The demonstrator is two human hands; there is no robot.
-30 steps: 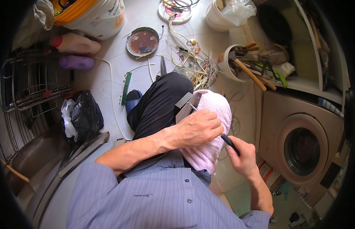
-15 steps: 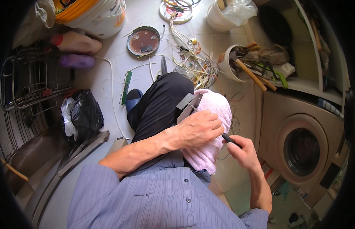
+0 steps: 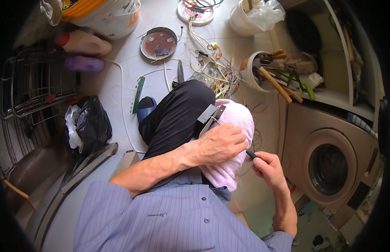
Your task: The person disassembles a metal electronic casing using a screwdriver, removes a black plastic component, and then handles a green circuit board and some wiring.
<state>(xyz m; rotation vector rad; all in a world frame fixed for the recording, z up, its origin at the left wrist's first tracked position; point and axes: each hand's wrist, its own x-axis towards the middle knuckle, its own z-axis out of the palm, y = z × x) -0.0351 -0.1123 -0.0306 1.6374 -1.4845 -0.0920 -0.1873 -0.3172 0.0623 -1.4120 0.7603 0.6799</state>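
Observation:
My left hand (image 3: 220, 143) is closed over a flat metal bracket (image 3: 212, 122) resting on my towel-covered knee. A small grey and black block (image 3: 207, 113) is attached to the bracket's left side. A thin metal rod shows by the bracket, just beyond the knuckles. My right hand (image 3: 266, 166), lower and to the right, is wrapped round the black handle (image 3: 251, 154) of a slim tool. The tool's far end is hidden by my left hand, so its kind cannot be made out. A pink towel (image 3: 220, 174) drapes over my right leg.
Loose wires (image 3: 218, 71), a round reddish-brown pan (image 3: 158, 44) and a green circuit board (image 3: 138, 94) lie on the floor ahead. A white bucket of tools (image 3: 249, 73) with hammers stands front right, near a washing machine (image 3: 329, 164). A black bag (image 3: 93, 126) sits left.
My right hand and the black handle have shifted very slightly right. The bracket has tilted a little, with my left hand still on it.

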